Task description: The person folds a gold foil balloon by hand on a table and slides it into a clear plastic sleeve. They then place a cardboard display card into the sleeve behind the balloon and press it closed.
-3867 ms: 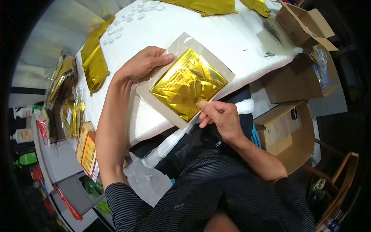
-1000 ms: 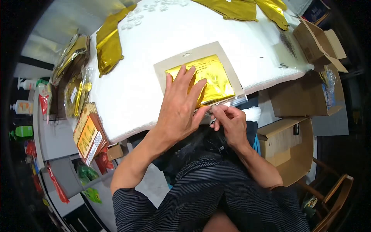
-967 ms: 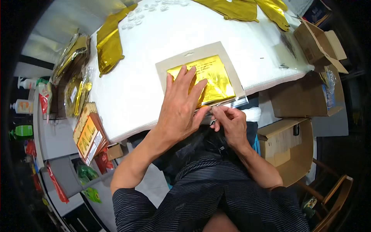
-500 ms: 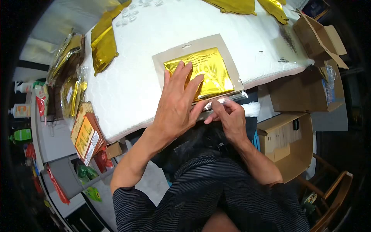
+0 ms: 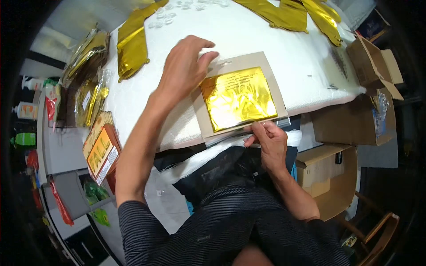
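Note:
A flat gold foil packet (image 5: 239,99) with dark print lies on a beige backing card (image 5: 262,60) that has a hang hole at its far edge. The card seems to sit in a clear plastic bag (image 5: 230,136), whose open-looking near edge sticks out past the table edge. Pinched between thumb and fingers of my right hand (image 5: 271,139) is the near edge of this bag. My left hand (image 5: 186,64) is raised at the card's far left corner, thumb and fingers apart, holding nothing.
Gold foil balloons (image 5: 133,44) lie at the far left and far right of the white table (image 5: 171,119). Small clear pieces (image 5: 162,20) are at the back. A stack of "FALL" cards (image 5: 101,148) and bagged foil stand left; cardboard boxes (image 5: 328,166) stand right.
My left hand has lifted off the foil packet and moved up and left. My right hand remains at the near edge of the bag. The whole view has shifted slightly.

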`<move>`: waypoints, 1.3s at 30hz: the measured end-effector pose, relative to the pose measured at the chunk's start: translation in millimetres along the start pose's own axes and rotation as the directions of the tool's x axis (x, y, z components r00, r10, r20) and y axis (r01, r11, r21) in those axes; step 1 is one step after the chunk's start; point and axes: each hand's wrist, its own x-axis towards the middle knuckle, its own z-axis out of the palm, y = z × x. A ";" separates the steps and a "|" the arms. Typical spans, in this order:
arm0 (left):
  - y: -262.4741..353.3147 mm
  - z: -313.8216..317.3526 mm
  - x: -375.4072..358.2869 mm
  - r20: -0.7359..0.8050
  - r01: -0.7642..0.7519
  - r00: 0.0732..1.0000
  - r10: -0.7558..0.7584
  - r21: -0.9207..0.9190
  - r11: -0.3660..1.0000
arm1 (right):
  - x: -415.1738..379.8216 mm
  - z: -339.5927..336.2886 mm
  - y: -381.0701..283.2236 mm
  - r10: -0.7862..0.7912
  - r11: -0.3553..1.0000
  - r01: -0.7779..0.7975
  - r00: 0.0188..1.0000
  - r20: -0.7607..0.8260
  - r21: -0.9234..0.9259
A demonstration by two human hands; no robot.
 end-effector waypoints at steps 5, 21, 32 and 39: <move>-14.8 8.6 54.6 0.472 0.241 0.873 -0.124 -0.196 0.951 | 0.2 -7.4 4.1 -0.043 0.995 0.044 0.999 0.010 -0.095; -18.2 5.5 68.3 0.685 0.608 0.728 -0.026 -0.626 0.489 | -7.7 -12.0 -32.2 0.013 1.000 -0.013 0.998 0.060 0.001; -54.2 -8.4 58.9 0.697 0.627 0.717 0.023 -0.658 0.417 | -2.7 6.6 -39.1 0.085 0.996 -0.084 0.996 0.029 -0.011; -63.5 -32.4 52.9 0.720 0.648 0.694 0.011 -0.632 0.425 | 3.3 15.8 -42.5 0.070 0.997 -0.070 0.997 0.017 -0.028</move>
